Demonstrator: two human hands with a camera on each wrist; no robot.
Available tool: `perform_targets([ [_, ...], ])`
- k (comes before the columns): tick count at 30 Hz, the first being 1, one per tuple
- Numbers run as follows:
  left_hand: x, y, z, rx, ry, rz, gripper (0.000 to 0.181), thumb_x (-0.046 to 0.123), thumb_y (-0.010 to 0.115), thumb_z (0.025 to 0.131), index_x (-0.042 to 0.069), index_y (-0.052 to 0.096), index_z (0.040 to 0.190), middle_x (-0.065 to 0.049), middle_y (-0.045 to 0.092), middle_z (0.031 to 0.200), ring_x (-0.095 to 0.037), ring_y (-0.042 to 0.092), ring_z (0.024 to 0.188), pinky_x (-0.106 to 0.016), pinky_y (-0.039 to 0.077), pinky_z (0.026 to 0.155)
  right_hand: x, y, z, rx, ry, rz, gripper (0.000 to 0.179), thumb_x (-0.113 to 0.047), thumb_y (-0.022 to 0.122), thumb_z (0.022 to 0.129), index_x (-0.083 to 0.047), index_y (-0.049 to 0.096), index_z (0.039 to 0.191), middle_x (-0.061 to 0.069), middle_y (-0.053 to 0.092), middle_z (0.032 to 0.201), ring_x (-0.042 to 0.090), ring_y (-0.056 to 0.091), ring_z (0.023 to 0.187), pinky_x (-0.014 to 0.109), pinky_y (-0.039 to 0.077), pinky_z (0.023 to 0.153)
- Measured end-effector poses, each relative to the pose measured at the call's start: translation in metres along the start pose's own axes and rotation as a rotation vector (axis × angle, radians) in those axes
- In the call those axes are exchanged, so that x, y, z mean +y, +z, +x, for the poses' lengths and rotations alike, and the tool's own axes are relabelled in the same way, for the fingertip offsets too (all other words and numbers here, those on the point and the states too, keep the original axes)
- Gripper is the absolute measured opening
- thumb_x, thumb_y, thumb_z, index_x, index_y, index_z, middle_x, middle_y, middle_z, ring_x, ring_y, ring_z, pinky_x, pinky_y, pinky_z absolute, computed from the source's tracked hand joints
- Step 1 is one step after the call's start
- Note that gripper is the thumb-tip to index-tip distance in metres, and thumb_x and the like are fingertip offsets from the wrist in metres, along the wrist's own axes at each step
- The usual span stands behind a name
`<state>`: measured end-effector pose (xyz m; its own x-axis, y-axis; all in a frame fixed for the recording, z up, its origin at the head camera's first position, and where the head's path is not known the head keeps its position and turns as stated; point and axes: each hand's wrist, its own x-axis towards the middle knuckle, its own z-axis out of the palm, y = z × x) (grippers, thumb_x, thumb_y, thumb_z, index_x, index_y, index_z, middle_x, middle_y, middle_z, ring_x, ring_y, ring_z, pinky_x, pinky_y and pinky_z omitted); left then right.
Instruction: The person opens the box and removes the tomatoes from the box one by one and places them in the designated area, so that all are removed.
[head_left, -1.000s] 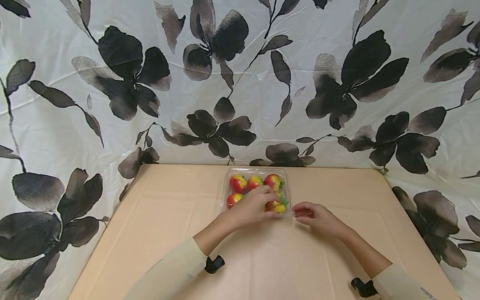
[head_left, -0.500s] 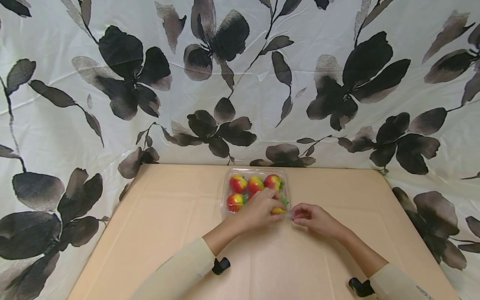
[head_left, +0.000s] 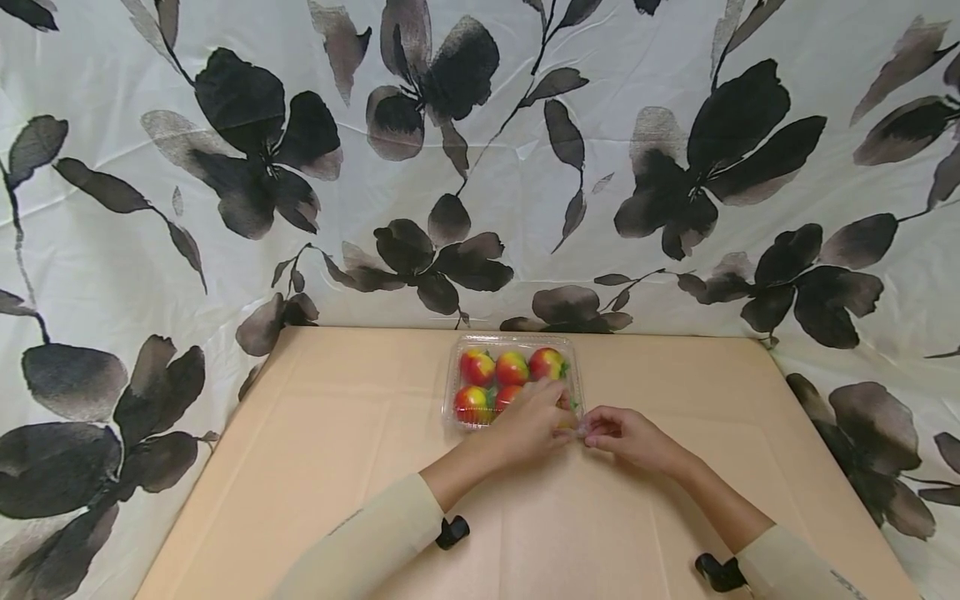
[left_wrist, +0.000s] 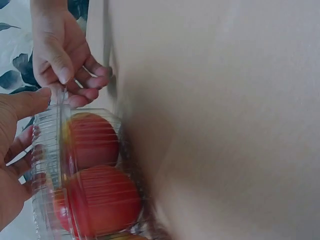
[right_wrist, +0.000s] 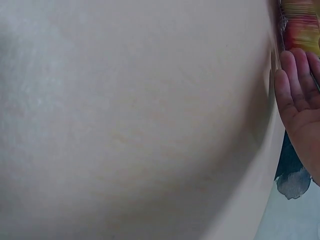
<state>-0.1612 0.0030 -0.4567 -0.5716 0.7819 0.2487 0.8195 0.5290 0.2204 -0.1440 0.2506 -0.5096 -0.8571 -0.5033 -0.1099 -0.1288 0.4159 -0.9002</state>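
Note:
A clear plastic clamshell box (head_left: pixel 454 392) of red-and-yellow fruits (head_left: pixel 472 405) with green leaves sits at the table's far side. My left hand (head_left: pixel 525 423) reaches over its front right corner. In the left wrist view, that hand's fingers lie against the ridged lid (left_wrist: pixel 46 135), the thumb stretched toward the corner. At the same corner my right hand (head_left: pixel 628 435) pinches a small clear tab (left_wrist: pixel 61 95) between thumb and fingers. Some fruit under the left hand is hidden. In the right wrist view, the right hand's fingers (right_wrist: pixel 300 75) show beside the box.
The box stands on a light tan table (head_left: pixel 360 400), near its back edge. A white cloth with dark printed flowers (head_left: pixel 255 158) hangs behind and around the table. Dark wrist cameras (head_left: pixel 453 532) sit on both sleeves.
My left hand has moved right across the lid to the front right corner, uncovering front fruits and meeting the right hand. The right hand has closed in slightly on the corner.

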Motion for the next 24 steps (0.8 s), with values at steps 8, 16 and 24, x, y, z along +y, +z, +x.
perform_targets([
  [8, 0.003, 0.007, -0.003, 0.045, 0.022, 0.06, 0.006, 0.031, 0.08, 0.091, 0.026, 0.082, 0.094, 0.002, 0.055, 0.109, -0.015, 0.048, 0.106, -0.026, 0.042, 0.083, -0.001, 0.004, 0.0, -0.001, -0.014, 0.046, 0.022, -0.011, 0.067, 0.1, 0.005, 0.065, 0.116, 0.017, 0.069, 0.108, 0.011, 0.068, 0.098, 0.018, 0.061, 0.085],
  [16, 0.005, 0.013, -0.005, 0.062, 0.028, 0.092, 0.006, 0.032, 0.078, 0.093, 0.028, 0.081, 0.096, 0.001, 0.052, 0.108, -0.016, 0.046, 0.107, -0.029, 0.043, 0.086, 0.001, 0.009, -0.001, -0.015, -0.014, 0.133, 0.022, -0.007, 0.062, 0.103, 0.01, 0.062, 0.116, 0.025, 0.069, 0.106, 0.014, 0.069, 0.095, 0.025, 0.064, 0.082],
  [24, 0.008, 0.016, -0.004, 0.075, 0.046, 0.146, 0.011, 0.035, 0.077, 0.094, 0.029, 0.081, 0.103, 0.0, 0.054, 0.109, -0.019, 0.049, 0.113, -0.031, 0.046, 0.089, 0.0, 0.012, -0.004, -0.024, -0.052, 0.194, 0.021, -0.007, 0.06, 0.104, 0.013, 0.061, 0.112, 0.028, 0.069, 0.105, 0.013, 0.07, 0.095, 0.025, 0.064, 0.082],
])
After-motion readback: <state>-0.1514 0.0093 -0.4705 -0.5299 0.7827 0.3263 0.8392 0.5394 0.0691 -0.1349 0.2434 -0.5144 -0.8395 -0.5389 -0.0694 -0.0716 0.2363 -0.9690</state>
